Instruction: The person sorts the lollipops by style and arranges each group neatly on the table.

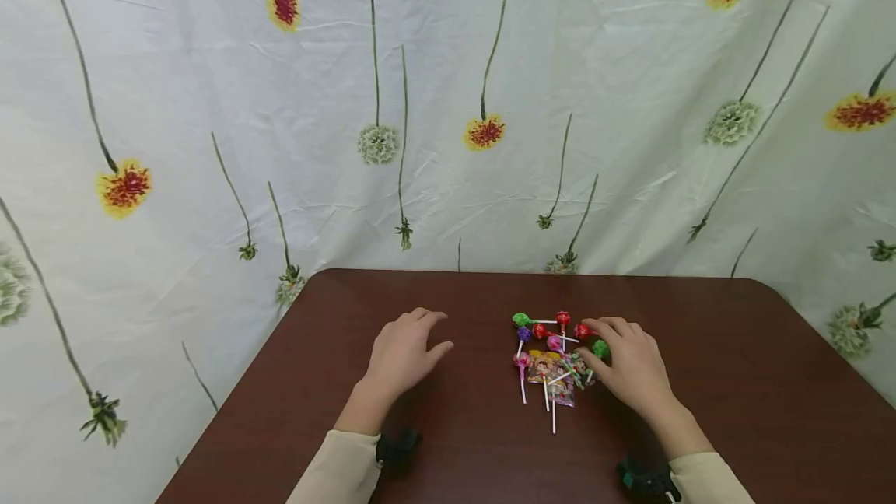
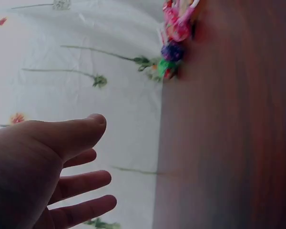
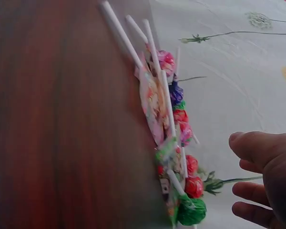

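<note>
Cream sleeves [image 1: 336, 469] lead to empty, spread fingers [image 2: 83, 185]: left hand [image 1: 397, 356] apart, right hand [image 1: 630, 364] near lollipops [image 1: 554, 343] on the counter [image 1: 476, 442], apparently at the reaching stage; grasping calls for pinching.

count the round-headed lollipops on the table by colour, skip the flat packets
Red lollipops: 3
Green lollipops: 2
Pink lollipops: 2
Purple lollipop: 1
Total: 8
</note>
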Demonstrator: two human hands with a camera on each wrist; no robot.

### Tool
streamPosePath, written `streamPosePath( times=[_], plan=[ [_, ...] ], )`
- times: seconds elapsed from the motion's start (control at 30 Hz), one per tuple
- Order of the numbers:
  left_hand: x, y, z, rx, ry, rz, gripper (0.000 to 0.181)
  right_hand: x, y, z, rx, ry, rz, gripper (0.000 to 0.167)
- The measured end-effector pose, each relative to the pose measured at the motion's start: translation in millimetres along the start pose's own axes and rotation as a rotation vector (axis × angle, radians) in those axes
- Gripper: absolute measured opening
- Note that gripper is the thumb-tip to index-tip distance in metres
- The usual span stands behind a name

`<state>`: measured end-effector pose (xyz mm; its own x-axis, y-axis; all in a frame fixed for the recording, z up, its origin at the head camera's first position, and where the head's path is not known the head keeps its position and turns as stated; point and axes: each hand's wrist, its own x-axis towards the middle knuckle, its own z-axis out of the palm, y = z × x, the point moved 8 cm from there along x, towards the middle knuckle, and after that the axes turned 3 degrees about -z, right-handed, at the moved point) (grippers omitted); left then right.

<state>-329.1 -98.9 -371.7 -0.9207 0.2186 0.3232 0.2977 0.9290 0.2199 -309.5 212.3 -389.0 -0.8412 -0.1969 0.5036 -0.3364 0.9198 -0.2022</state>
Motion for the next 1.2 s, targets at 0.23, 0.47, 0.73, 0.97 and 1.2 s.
streamPosePath(
  times=[0.23, 0.47, 0.73, 0.97, 1.2],
  plan=[
    [2.3, 18.1, 25.1, -0.148, -0.094, 0.006, 0.041, 3.6, -5.3, 16.1, 0.144, -0.039, 0.061, 0.044],
    [8.5, 35.6, 47.9, -0.3, -0.201, -0.032, 0.038, 20.1, -19.9, 27.0, 0.298, -0.061, 0.075, 0.038],
    [19.6, 55.2, 72.5, -0.397, -0.241, -0.064, 0.036, 34.6, -31.0, 49.2, 0.411, -0.107, 0.141, 0.029],
    [22.3, 71.9, 84.4, -0.386, -0.196, -0.058, 0.038, 43.6, -36.7, 61.3, 0.394, -0.091, 0.147, 0.026],
    [21.3, 70.5, 95.8, -0.385, -0.132, -0.083, 0.037, 44.5, -38.3, 72.2, 0.342, -0.084, 0.159, 0.023]
  ],
)
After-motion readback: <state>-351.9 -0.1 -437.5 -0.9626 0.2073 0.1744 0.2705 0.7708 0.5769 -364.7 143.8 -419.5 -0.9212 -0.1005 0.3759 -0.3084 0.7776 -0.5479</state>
